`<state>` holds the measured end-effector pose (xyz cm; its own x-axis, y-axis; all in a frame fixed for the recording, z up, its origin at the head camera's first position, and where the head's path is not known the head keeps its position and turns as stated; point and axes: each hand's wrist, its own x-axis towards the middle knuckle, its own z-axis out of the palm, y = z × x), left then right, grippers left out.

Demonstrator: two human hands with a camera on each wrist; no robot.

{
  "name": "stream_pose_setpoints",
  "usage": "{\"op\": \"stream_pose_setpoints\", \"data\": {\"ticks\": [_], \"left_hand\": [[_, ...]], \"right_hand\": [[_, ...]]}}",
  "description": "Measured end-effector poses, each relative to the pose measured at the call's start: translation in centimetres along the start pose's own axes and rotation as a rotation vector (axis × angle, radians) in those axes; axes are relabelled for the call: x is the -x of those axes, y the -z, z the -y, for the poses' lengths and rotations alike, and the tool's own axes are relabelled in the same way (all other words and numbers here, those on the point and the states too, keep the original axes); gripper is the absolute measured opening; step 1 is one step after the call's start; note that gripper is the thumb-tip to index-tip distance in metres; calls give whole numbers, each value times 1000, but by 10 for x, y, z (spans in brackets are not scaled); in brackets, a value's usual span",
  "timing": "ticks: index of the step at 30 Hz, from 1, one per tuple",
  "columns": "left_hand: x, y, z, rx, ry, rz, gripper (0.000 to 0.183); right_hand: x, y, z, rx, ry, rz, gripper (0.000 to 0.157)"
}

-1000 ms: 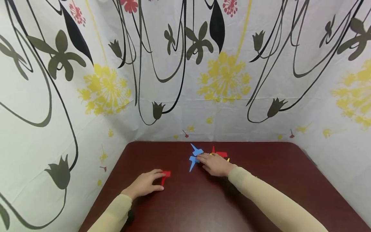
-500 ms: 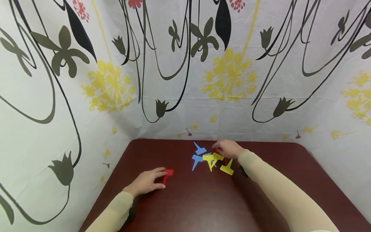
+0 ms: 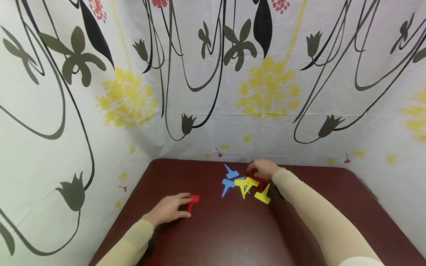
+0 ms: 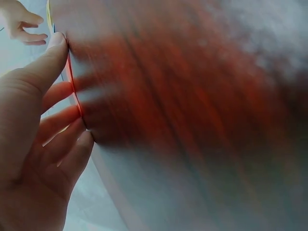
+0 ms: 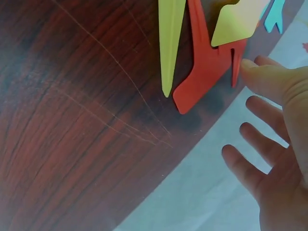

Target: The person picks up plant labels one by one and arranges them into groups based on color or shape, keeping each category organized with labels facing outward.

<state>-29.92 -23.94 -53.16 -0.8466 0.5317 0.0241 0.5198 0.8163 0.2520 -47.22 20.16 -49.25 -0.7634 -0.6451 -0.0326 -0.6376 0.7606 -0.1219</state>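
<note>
Apparent pickup: right hand, fingers parted, adjoins far red T-label (left hand, spread, touches near red T-label) and needs to pinch.

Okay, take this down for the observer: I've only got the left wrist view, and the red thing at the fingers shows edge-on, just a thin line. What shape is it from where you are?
Observer: In the head view, the red tag at the left hand looks like a flat T, its broad end at the far side and its narrow stem pointing back; the hand covers part of it.

Operator: Got it. I also see a sliver of yellow near the other hand. How many yellow ones are over there?

Observer: Three yellow tags show in the head view, on the near side of the right hand.
</note>
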Motion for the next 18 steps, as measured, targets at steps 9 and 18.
{"op": "stream_pose_setpoints", "data": {"ticks": [9,18], "left_hand": [[-5,1,-3,2,-11,-1,66],[2,2,0,10,16,22,67]], "right_hand": [[-5,-6,-16,13,23,-47,19],[-10,-14,-24,-38,35,-55,14]]}}
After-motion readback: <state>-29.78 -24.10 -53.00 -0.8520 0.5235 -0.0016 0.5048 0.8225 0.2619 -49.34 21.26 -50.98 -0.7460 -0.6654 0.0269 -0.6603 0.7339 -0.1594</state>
